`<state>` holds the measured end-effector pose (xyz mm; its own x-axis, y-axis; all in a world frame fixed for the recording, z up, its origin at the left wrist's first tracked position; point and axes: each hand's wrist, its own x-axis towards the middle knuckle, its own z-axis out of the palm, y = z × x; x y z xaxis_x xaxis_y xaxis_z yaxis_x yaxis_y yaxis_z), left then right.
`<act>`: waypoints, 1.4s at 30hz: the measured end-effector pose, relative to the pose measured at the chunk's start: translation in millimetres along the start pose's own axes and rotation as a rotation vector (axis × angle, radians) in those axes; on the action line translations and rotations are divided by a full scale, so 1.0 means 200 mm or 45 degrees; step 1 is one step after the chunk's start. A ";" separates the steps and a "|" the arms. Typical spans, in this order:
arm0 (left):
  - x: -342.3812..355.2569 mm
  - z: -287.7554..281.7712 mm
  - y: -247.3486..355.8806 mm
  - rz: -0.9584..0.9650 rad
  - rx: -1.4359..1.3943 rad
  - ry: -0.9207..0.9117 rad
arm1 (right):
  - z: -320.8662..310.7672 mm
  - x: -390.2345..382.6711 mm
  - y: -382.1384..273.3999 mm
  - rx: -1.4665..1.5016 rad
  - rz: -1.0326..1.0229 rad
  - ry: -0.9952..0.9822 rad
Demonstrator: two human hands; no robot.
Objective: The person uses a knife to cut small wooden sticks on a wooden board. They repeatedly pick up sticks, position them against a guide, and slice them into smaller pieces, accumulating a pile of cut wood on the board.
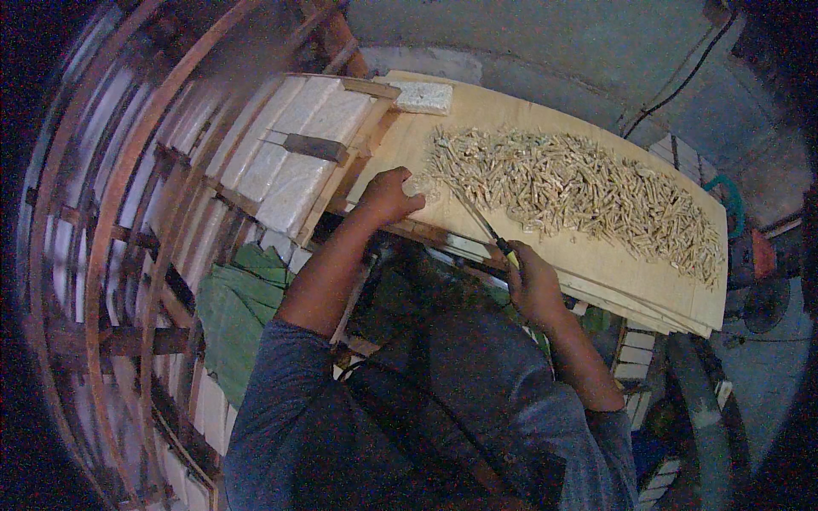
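My left hand (389, 199) is at the board's left part, fingers curved and thumb apart, beside small pale bits (424, 186); whether it touches them is unclear. My right hand (532, 281) grips a long, thin tool (509, 253) with a yellow-and-black handle, its metal end reaching up-left toward those bits. A wide heap of short, pale, stick-like pieces (567, 187) covers much of the plywood board (648, 285).
Left of the board are white plastic-wrapped blocks (290, 187) with a dark-handled pointed tool (311, 146) on top, green cloth (234, 307) and wooden racks (115, 255). A white block (424, 98) sits at the back. A cable (682, 81) runs behind; a red object (750, 264) stands right.
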<state>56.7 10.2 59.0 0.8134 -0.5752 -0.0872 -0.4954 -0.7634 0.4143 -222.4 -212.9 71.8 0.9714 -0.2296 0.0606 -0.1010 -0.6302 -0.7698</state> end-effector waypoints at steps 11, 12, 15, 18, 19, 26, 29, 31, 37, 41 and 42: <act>-0.04 -0.13 -0.06 -0.239 0.105 0.164 | 0.02 0.01 0.00 -0.027 0.076 -0.086; -0.04 -0.12 -0.07 -0.233 0.112 0.173 | 0.03 0.02 0.01 -0.047 0.057 -0.085; -0.03 -0.05 -0.13 -0.118 0.108 0.268 | 0.04 0.03 0.00 0.000 0.086 -0.101; -0.08 0.05 -0.14 0.202 0.061 0.425 | 0.08 0.02 0.02 -0.069 0.012 0.008; -0.12 0.10 -0.11 0.310 0.048 0.425 | 0.10 0.03 0.03 -0.084 -0.033 0.041; -0.19 0.30 -0.01 0.342 -0.118 0.323 | 0.13 0.06 0.00 -0.143 -0.164 0.034; -0.26 0.29 0.07 0.405 -0.069 0.434 | 0.15 0.08 0.04 -0.228 -0.247 -0.014; -0.27 0.29 0.09 0.481 0.025 0.515 | 0.18 0.11 0.04 -0.273 -0.249 -0.057; -0.25 0.31 0.09 0.550 0.223 0.351 | 0.26 0.28 -0.09 -0.382 -0.138 -0.213; -0.27 0.30 0.12 0.521 0.233 0.398 | 0.28 0.27 -0.09 -0.396 -0.093 -0.257; -0.28 0.30 0.13 0.517 0.256 0.403 | 0.27 0.25 -0.07 -0.399 -0.083 -0.264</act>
<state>-19.2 5.3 20.6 0.5815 -0.7421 0.3333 -0.8115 -0.5579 0.1737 -160.5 -174.2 51.4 0.9976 -0.0469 -0.0517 -0.0673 -0.8420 -0.5352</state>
